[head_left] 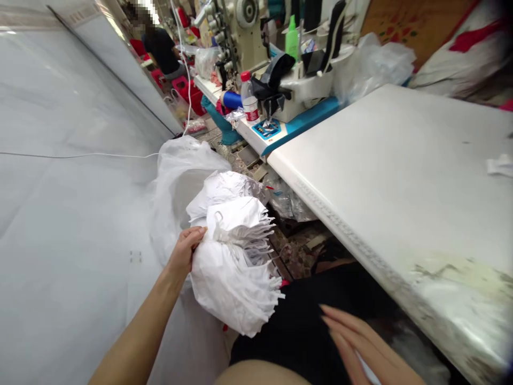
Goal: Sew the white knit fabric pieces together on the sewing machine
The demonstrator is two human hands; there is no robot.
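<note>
My left hand (189,247) is closed on the gathered middle of a bundle of white fabric pieces (236,283). The bundle fans out on both sides of the pinch, with many loose strip-like ends toward the right. Behind it, another white bunch (226,190) sits at the mouth of a translucent plastic bag (170,160). Low on the right, my right hand (360,342) is over my dark-clothed lap, apart from the bundle, its fingers stretched out. A pale sliver shows between those fingers; what it is I cannot make out.
A white worktable (393,176) fills the right side. Beyond it stands a sewing machine (296,91) with a red-capped bottle (250,101) and a green bottle (292,40). White sheeting (72,214) covers the left. A person (162,51) sits far back. Scraps litter the floor.
</note>
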